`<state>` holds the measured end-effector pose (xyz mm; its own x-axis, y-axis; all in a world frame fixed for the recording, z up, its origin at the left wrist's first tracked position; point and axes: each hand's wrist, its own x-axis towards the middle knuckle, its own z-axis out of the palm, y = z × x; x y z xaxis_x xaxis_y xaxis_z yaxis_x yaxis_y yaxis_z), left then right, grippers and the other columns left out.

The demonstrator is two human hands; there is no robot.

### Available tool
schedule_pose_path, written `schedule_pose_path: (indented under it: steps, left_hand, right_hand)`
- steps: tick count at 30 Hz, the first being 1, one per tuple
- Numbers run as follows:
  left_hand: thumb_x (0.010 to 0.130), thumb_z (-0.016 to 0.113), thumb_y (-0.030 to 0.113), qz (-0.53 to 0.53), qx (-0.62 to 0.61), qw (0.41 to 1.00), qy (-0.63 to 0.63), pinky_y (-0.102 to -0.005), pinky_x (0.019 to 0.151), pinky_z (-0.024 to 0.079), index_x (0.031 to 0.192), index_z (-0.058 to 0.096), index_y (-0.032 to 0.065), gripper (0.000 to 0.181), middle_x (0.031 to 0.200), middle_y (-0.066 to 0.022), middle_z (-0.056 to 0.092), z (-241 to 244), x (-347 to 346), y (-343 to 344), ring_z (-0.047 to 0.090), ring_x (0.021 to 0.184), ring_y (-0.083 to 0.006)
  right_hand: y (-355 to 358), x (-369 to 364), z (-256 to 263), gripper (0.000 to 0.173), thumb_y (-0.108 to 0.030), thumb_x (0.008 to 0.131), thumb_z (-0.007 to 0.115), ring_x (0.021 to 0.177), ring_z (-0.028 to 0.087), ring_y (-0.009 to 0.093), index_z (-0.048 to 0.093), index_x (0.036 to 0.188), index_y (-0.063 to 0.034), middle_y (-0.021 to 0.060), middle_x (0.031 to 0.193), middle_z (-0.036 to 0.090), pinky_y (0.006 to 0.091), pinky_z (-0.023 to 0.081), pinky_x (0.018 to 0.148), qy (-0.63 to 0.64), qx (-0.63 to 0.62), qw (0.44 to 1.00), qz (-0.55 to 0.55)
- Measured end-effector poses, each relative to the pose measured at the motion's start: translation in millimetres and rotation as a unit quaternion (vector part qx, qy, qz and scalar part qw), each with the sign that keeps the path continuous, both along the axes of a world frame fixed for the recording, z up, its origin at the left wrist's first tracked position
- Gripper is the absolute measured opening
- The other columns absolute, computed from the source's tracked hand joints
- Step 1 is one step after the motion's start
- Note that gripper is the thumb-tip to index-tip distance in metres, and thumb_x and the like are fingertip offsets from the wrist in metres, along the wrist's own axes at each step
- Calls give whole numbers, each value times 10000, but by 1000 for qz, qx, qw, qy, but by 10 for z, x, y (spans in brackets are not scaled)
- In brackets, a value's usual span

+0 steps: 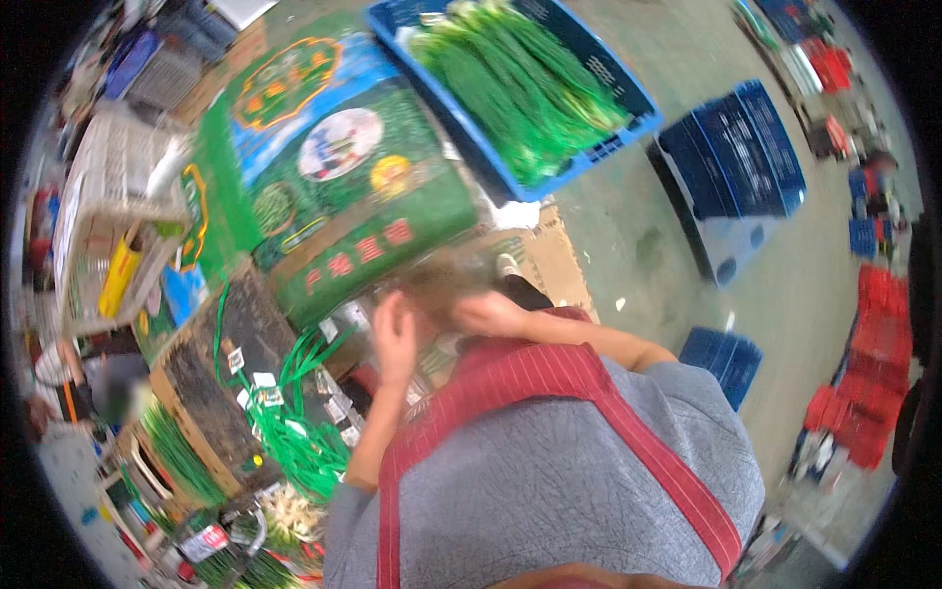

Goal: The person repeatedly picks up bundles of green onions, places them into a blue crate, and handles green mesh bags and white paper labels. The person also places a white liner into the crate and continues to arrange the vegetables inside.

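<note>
My left hand point(395, 331) is raised in front of the apron, fingers apart and nothing in it. Across a short gap, my right hand point(487, 314) points toward it; it is blurred, and I cannot tell how far its fingers are closed. Both are near the front edge of a green printed covering point(379, 235) that bears pictures and writing. Beyond it, a blue plastic crate point(581, 163) holds long green onions point(515, 81). Left of my left hand, a tangle of green binding straps point(302, 442) with white tags lies on a dark, worn board point(221, 346).
A white plastic basket point(118, 199) with a yellow roll point(120, 276) stands at left. More green onions point(180, 456) lie lower left, near a bottle point(204, 543). Blue crates point(736, 154) and red crates point(868, 368) are on the floor at right. Another person point(110, 386) is at far left.
</note>
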<state>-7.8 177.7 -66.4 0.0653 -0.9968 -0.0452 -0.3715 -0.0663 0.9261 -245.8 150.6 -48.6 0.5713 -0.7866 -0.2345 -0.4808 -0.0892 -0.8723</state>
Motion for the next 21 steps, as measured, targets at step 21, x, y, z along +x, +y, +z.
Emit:
schedule_pose_path:
  steps: [21]
  left_hand:
    - [862,712,163,75,-213,910,-348,-439,1096,359,1406,391,41,643,1443,-152,404,-444,-1645,-2151,435,1278,-288]
  right_hand:
    - [-884,-2897,-5190,203,-141,857,544,1035,592,347,627,1040,-117,141,1045,624,452,493,850,186,75,926,-319]
